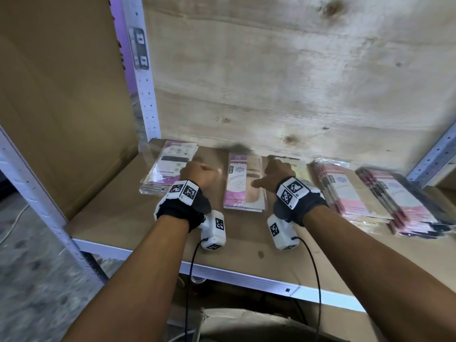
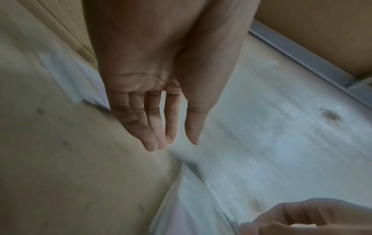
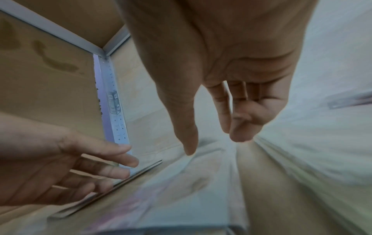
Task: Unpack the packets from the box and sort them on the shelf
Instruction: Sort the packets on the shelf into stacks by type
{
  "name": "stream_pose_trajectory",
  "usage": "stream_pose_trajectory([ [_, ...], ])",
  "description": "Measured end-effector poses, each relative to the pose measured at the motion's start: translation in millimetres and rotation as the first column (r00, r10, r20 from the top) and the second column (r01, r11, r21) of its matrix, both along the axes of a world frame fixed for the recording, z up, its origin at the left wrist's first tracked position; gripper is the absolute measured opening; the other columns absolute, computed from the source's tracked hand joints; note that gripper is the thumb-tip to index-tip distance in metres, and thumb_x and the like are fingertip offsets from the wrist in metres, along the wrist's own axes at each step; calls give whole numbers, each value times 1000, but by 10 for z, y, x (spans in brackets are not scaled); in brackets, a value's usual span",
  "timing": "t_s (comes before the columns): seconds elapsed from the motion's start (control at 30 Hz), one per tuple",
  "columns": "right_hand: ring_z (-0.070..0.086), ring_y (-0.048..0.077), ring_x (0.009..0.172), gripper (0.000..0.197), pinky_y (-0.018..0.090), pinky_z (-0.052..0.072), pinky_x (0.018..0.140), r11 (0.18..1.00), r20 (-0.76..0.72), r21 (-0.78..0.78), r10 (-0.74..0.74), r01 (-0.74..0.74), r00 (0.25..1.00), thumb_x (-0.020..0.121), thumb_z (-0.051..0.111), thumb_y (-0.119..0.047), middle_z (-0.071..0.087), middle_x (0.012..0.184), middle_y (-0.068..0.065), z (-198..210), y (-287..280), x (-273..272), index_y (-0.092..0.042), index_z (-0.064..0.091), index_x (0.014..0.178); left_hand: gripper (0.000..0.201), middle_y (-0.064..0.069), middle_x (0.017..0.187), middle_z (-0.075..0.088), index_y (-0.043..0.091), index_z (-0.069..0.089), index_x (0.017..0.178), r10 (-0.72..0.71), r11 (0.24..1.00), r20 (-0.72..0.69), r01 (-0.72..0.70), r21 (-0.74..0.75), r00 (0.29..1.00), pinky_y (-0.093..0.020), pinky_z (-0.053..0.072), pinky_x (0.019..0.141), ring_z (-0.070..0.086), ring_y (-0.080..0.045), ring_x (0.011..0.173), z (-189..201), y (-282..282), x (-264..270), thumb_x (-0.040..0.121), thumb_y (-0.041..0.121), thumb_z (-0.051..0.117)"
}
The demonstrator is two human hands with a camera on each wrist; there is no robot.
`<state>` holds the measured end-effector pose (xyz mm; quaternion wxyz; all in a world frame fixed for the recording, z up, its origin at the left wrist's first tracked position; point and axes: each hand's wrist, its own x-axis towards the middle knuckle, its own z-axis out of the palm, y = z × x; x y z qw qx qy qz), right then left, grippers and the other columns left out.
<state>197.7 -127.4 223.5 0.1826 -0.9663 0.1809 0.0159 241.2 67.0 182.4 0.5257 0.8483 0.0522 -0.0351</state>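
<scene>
Several stacks of packets lie in a row on the shelf board [image 1: 118,215]. From the left these are a purple-and-white stack [image 1: 166,166], a pink stack [image 1: 243,193], a yellow stack [image 1: 302,169], a red-pink stack [image 1: 345,191] and a dark-edged pink stack [image 1: 404,201]. My left hand [image 1: 201,172] hovers between the first two stacks, fingers straight [image 2: 159,139], holding nothing. My right hand [image 1: 272,175] hangs beside the pink stack, fingers relaxed [image 3: 237,132] and empty, partly covering the yellow stack. An open cardboard box [image 1: 246,324] sits below the shelf; its contents are hidden.
A plywood back wall [image 1: 296,82] closes the shelf behind the packets. A perforated metal upright [image 1: 145,95] and a cardboard side panel [image 1: 61,107] stand at the left. The metal front rail [image 1: 246,275] runs under my forearms. Bare board lies in front of the stacks.
</scene>
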Motion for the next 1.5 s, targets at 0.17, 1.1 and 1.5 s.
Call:
stream_pose_trajectory([
  [0.17, 64, 30, 102, 32, 40, 48, 96, 987, 130, 77, 133, -143, 983, 84, 71, -33, 69, 111, 11, 160, 318, 17, -11, 68, 107, 19, -4, 114, 73, 19, 78, 98, 81, 989, 129, -97, 116, 988, -34, 46, 103, 63, -27, 112, 184, 486, 2, 84, 27, 69],
  [1.1, 56, 17, 60, 31, 25, 37, 57, 417, 176, 896, -20, -152, 984, 88, 69, -9, 65, 89, 9, 276, 782, 3, -1, 68, 118, 46, -19, 119, 64, 5, 59, 129, -97, 995, 161, 98, 6, 982, -31, 56, 81, 62, -27, 90, 392, 1027, -170, 85, -10, 58],
  [1.5, 62, 16, 64, 33, 24, 43, 55, 162, 274, 948, 15, -273, 962, 92, 60, -49, 75, 96, 10, 844, 165, -532, -16, 61, 87, 21, -7, 82, 73, 10, 70, 81, -180, 980, 594, 195, 41, 784, -32, 51, 75, 65, -23, 78, 652, 505, -577, 86, 30, 73],
])
